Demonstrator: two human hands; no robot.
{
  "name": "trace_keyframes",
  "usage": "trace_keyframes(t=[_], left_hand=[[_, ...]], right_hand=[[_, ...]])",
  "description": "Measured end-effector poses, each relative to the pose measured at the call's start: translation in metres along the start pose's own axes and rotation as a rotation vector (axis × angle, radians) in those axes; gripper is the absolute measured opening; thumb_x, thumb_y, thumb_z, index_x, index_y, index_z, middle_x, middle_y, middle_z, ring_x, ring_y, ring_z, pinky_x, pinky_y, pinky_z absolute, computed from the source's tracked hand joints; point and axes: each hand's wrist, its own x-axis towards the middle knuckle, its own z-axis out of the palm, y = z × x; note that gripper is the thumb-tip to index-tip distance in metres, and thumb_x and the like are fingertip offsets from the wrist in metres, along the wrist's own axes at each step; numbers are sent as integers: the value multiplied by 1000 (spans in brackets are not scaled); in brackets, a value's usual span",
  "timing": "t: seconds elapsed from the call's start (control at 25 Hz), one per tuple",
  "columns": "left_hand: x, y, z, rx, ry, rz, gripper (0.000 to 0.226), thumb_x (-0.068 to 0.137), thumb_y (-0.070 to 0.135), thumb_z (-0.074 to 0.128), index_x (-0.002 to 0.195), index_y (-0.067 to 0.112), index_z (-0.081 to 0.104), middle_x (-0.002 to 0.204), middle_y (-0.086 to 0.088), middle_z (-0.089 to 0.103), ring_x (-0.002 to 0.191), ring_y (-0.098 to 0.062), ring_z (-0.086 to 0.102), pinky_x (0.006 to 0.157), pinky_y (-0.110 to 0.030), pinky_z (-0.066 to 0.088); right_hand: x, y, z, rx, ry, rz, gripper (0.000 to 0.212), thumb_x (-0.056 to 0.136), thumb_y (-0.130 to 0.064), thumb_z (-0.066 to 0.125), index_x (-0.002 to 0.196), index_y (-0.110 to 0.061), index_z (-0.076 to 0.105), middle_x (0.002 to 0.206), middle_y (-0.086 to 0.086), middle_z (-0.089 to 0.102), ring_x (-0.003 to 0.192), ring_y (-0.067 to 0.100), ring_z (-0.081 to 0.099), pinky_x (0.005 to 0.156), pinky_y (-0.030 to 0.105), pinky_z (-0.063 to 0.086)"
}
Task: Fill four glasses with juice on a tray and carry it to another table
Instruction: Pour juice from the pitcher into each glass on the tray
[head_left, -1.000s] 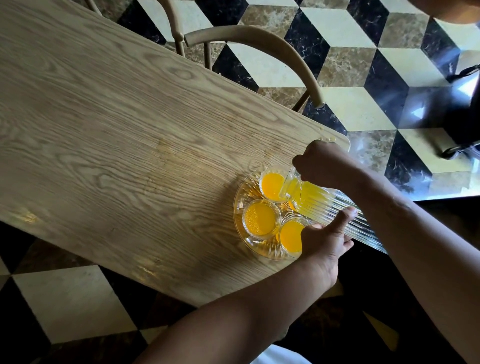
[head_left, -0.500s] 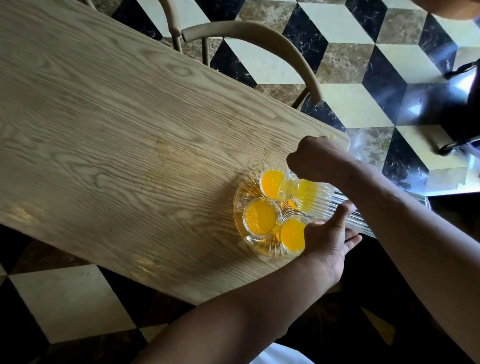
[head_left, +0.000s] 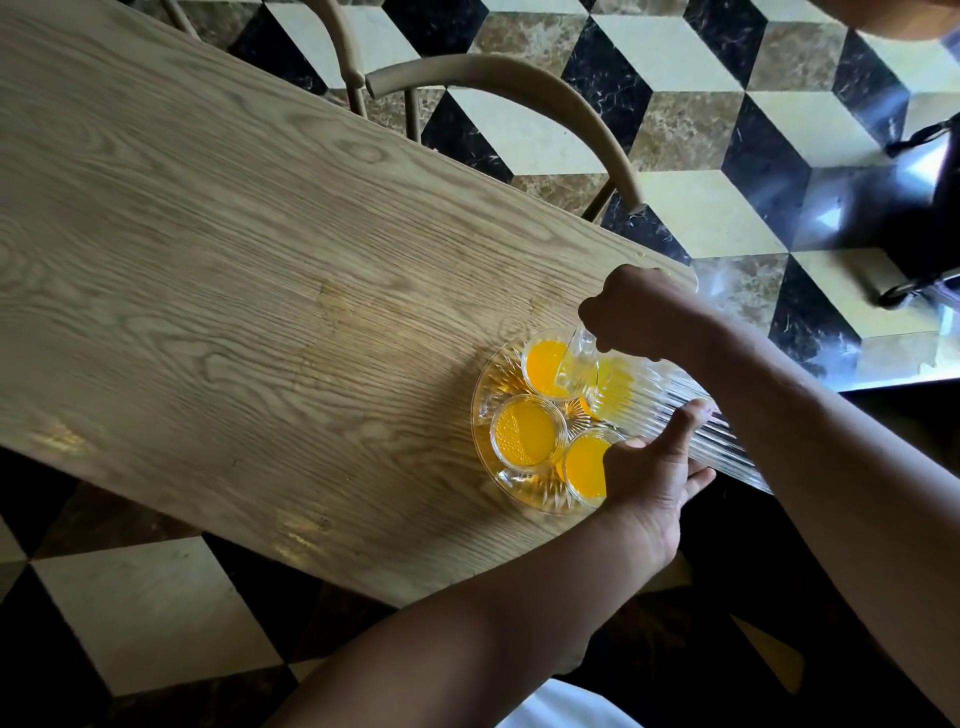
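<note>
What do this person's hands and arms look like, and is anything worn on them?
Both forearms are bare to the frame edge: no sleeves, gloves, watch or rings show on the left hand or right hand. A bit of white cloth shows low by the body.

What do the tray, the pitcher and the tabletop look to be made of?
Tray: clear cut glass or possibly moulded plastic, with radiating facets that catch light.
Pitcher: clear ribbed glass or acrylic; the juice shows through its fluted wall.
Tabletop: light wood or wood-look veneer, matte, with open oak-like grain; which one cannot be told.
</note>
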Motion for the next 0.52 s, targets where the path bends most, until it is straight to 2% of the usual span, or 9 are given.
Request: trace_keyframes(t=[0.08, 0.16, 0.24, 0.32, 0.4, 0.44, 0.52], left_hand=[[-1, -2, -5, 58, 39, 20, 80, 39, 48, 89, 100, 2, 67, 83, -7, 56, 70, -16, 57, 86, -38, 64], [-6, -5, -9, 175, 93, 77, 72, 46, 54, 90, 92, 9, 57, 78, -2, 46, 65, -13, 50, 78, -37, 60], [-16, -4, -15, 358, 153, 160, 72, 51, 62, 89, 84, 15, 46, 80, -1, 42, 73, -16, 44, 71, -38, 56], [-28, 0, -21, 506, 195, 270, 69, 63, 60, 90, 91, 16, 44, 84, 3, 44, 77, -16, 42, 68, -32, 47], [-43, 4, -28, 603, 199, 374, 73, 65, 61, 89, 105, 15, 47, 95, 3, 51, 89, -18, 49, 83, -36, 51], [-51, 7, -30, 641, 196, 433, 83, 60, 65, 88, 112, 14, 49, 102, 2, 53, 97, -19, 52, 93, -39, 52], [-66, 12, -36, 721, 200, 569, 100, 47, 73, 82, 120, 14, 49, 110, 2, 54, 107, -20, 55, 102, -40, 50]], right_hand=[[-7, 5, -7, 84, -1, 24, 29, 81, -20, 55, 63, -8, 74, 56, 5, 72, 50, 30, 63, 59, 35, 58], [-19, 12, -16, 201, 16, 49, 35, 89, -21, 55, 61, -9, 72, 33, -3, 56, 44, 27, 56, 53, 28, 49], [-33, 22, -24, 352, 57, 56, 37, 93, -21, 54, 62, -9, 71, 32, -4, 51, 46, 25, 53, 50, 24, 43], [-49, 30, -32, 529, 91, 38, 37, 96, -20, 54, 64, -6, 67, 43, 1, 53, 45, 22, 48, 45, 23, 40], [-66, 34, -38, 682, 130, 7, 36, 95, -20, 55, 65, -4, 66, 51, 5, 51, 46, 20, 44, 46, 23, 38], [-75, 34, -41, 754, 153, -12, 36, 94, -20, 55, 65, -3, 66, 49, 3, 50, 46, 20, 43, 47, 25, 37], [-90, 29, -45, 885, 205, -53, 38, 95, -21, 56, 64, -3, 66, 42, -1, 47, 43, 19, 41, 47, 26, 36]])
